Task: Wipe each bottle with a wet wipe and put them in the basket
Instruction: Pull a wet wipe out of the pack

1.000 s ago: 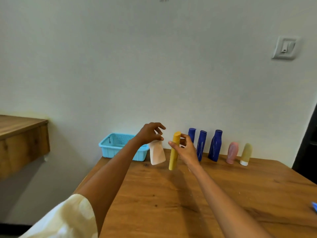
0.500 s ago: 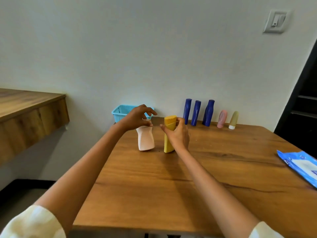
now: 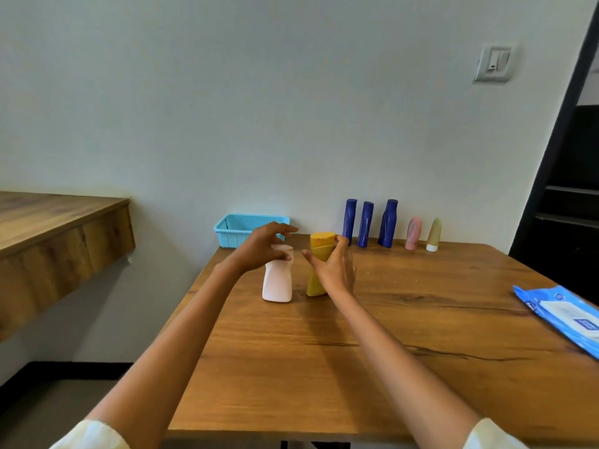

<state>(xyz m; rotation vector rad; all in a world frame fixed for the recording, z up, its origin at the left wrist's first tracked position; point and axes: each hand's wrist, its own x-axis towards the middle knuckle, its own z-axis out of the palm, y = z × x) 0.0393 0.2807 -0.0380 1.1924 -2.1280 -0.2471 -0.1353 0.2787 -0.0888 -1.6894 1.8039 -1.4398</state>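
Two bottles are stood near the middle of the table (image 3: 372, 335): a white bottle (image 3: 277, 281) and, just beside it at 3 o'clock, a yellow bottle (image 3: 316, 270). The left hand (image 3: 264, 246) is laid over the top of the white bottle, the fingers loosely curled with the tips apart; a firm clamp is not seen. The right hand (image 3: 335, 270) is placed at the side of the yellow bottle with fingers spread, touching it lightly. The basket (image 3: 233, 233) is found at 11 o'clock from the bottles, at the far table edge. Five more bottles are lined up against the wall at 1 o'clock. The wipes pack (image 3: 560, 314) lies well apart at 3 o'clock, and no wipe is held yet. The bottles are judged to be light, stiff plastic, smooth and maybe slippery when wet; they are tall and easily tipped, so the narrow waist should be gripped.
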